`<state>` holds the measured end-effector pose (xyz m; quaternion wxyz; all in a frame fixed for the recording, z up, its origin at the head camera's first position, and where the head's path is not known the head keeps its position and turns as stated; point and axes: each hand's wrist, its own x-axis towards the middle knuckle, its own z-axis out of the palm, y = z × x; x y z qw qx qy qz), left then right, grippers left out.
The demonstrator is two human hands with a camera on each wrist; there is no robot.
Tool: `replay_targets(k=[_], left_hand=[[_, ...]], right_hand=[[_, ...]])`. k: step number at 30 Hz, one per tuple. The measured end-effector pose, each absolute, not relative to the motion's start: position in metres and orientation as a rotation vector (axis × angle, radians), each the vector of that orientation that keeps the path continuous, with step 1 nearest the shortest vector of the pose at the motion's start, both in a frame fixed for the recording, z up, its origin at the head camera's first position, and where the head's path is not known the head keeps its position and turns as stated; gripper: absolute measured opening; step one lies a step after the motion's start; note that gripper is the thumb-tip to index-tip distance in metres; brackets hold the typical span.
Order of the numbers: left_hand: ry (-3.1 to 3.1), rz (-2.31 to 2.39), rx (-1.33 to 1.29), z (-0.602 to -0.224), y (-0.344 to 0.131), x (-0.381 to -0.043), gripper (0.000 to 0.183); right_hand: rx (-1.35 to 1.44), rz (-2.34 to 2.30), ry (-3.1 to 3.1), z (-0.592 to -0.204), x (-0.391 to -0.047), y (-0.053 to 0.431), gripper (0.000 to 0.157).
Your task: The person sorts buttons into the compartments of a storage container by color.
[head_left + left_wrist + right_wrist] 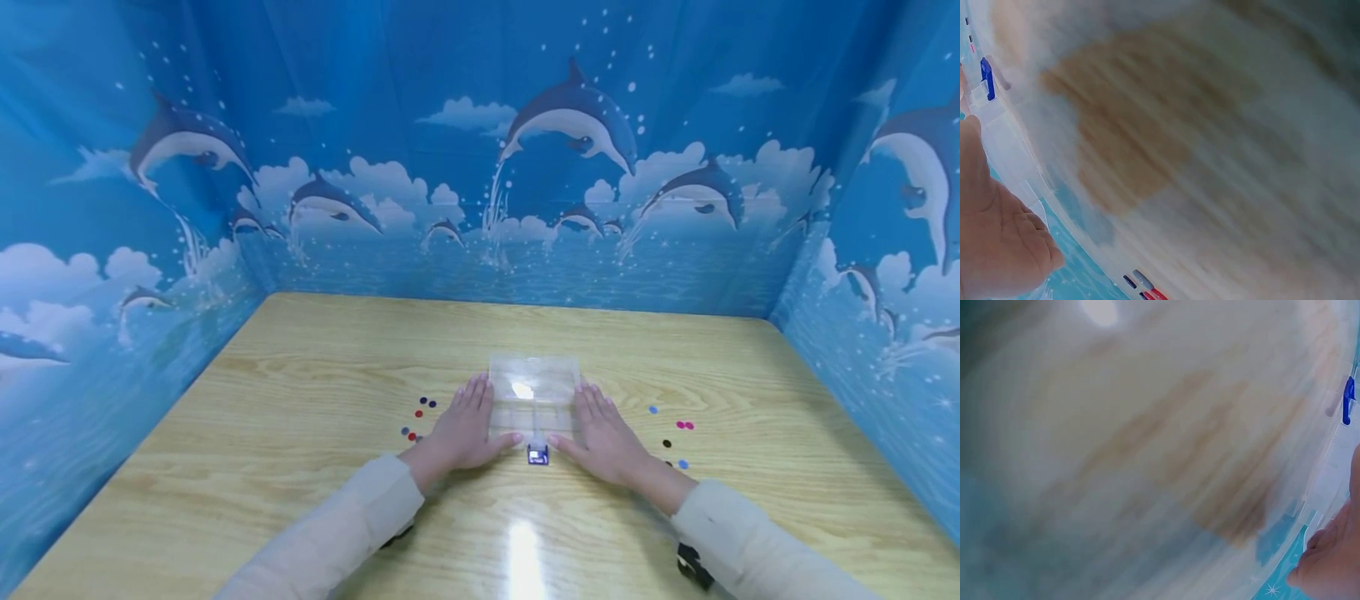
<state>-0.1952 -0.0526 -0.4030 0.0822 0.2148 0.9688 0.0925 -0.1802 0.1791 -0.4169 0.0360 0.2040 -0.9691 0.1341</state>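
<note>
A clear plastic box [551, 418] with inner dividers lies on the table between both hands. Its transparent lid [551, 373] is raised at the far side, catching a bright reflection. A blue clasp [537, 455] sits at the near edge; the left wrist view shows the clasp [987, 78] too. Along the box's left side rests the left hand [468, 429], fingers straight, its thumb reaching the front edge near the clasp. Mirroring it, the right hand [606, 437] touches the right side with extended fingers and thumb toward the clasp.
Small round discs in dark blue, red [418, 414] and grey lie left of the left hand. On the right are blue, pink [686, 426] and black discs [667, 443]. Dolphin-printed blue curtains [450, 250] border the wooden table [360, 350] at the back and sides.
</note>
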Motion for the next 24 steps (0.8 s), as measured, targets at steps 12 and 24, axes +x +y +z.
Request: replay_targets(k=[12, 24], left_hand=[[2.895, 0.309, 0.658, -0.4028, -0.0536, -0.192, 0.09], [2.885, 0.323, 0.648, -0.3999, -0.0545, -0.1866, 0.089]], right_hand=[[0.625, 0.396, -2.975, -0.4151, -0.1745, 0.1775, 0.084], [0.609, 0.381, -2.98, -0.416, -0.1708, 0.1762, 0.085]])
